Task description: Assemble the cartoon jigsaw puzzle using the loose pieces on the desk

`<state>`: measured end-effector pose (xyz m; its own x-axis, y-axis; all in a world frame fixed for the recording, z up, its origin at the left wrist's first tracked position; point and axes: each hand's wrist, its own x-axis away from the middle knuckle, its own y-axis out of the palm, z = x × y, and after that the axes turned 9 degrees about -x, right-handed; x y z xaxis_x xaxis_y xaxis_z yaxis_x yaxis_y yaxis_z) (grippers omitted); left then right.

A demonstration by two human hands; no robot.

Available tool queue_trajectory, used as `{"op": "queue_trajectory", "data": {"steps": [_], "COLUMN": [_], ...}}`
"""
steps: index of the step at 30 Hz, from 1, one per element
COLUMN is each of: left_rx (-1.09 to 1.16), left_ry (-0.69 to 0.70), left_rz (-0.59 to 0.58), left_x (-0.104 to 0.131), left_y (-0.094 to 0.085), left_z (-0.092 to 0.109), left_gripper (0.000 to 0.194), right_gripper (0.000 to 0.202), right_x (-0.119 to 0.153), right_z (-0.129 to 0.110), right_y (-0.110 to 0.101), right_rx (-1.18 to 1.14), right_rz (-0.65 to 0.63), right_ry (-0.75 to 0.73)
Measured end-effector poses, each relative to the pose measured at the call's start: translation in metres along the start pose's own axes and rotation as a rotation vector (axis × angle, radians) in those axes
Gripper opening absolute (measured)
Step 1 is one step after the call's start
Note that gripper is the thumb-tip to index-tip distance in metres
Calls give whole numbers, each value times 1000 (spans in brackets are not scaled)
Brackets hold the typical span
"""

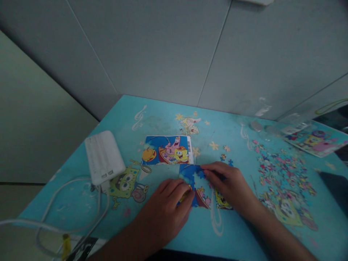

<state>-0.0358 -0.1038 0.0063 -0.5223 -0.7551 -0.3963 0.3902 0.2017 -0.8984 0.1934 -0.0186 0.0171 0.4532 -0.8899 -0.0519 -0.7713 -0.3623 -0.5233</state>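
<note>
A partly joined jigsaw puzzle (201,195) with blue, boat and yellow cartoon parts lies on the turquoise table (163,232). My left hand (174,203) rests over its left side, fingers curled and touching the pieces. My right hand (224,181) is at the puzzle's top edge, thumb and index finger pinched on a blue puzzle piece (200,169). Just above the puzzle lies the picture card (167,149), showing a pink and a yellow figure in a boat. A few loose pieces (223,157) lie beyond my right hand.
Many loose pieces (282,163) are spread at the right, near a cartoon-printed sheet (317,139) and clear bottles (263,108). A white power bank (104,157) with white cables (54,197) sits at the left. A grey wall (163,54) borders the table's back.
</note>
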Motion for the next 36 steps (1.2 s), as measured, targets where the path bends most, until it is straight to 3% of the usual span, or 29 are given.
{"op": "queue_trajectory", "data": {"steps": [6, 17, 25, 29, 36], "left_rx": [-4, -5, 1, -10, -8], "left_ry": [-9, -13, -6, 2, -4], "left_rz": [4, 11, 7, 16, -3], "left_x": [-2, -2, -1, -1, 1], "left_y": [-1, 0, -1, 1, 1], "left_z": [0, 0, 0, 0, 0], "left_gripper": [27, 27, 27, 28, 29], "right_gripper": [27, 31, 9, 17, 28], "right_x": [1, 4, 4, 6, 6], "right_z": [-2, 1, 0, -4, -11], "right_y": [-2, -5, -9, -13, -17], "right_rx": [162, 328, 74, -10, -95], "right_rz": [-15, -106, -73, -42, -47], "right_ry": [-125, -166, 9, 153, 70]}}
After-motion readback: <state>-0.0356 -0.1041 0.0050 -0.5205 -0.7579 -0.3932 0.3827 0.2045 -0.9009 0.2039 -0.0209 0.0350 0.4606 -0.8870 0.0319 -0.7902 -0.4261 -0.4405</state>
